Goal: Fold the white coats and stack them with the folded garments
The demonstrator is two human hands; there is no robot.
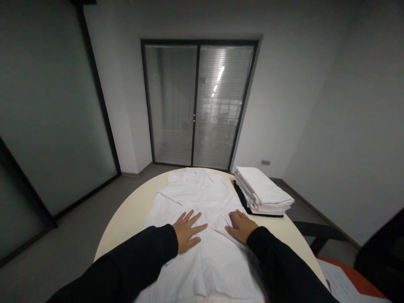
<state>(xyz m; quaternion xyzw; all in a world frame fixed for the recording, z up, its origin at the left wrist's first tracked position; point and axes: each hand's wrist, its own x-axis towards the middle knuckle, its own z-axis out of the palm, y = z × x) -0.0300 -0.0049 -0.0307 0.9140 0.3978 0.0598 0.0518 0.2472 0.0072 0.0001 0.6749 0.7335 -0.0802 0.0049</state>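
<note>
A white collared shirt point(195, 195) lies spread on a round cream table point(126, 219), its collar toward the far edge and its hem toward me. My left hand point(187, 230) rests flat on the middle of the shirt, palm down with the fingers spread. On the shirt's right side, near the sleeve, is my right hand point(241, 226), its fingers slightly bent and the thumb held apart from them. It touches the cloth there without a visible grip. Creases run through the fabric between both hands.
A stack of folded white cloth point(263, 191) sits on a flat black item point(268, 215) at the table's right edge. To the lower right are papers point(341, 280) on an orange surface and a black chair point(383, 252). Beyond the table stands a glazed panel with blinds point(172, 105).
</note>
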